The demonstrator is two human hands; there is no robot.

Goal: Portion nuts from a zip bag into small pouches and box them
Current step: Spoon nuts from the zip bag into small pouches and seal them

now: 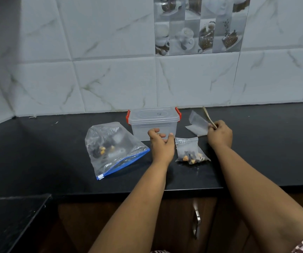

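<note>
Black countertop (37, 143), marble wall tiles (110, 79), cabinet handle (196, 220).

Kitchen corner, dim cool light. Black glossy stone countertop (37, 161) runs across the middle. White marble-look wall tiles w/ grey-green veins (110, 83) fill 9 to 3 o'clock. Grey decorative tile panel printed w/ cups (198, 26) at 1 o'clock. Dark brown wooden cabinet door (180, 225) w/ curved silver metal handle (196, 220) at 6 o'clock.
</note>
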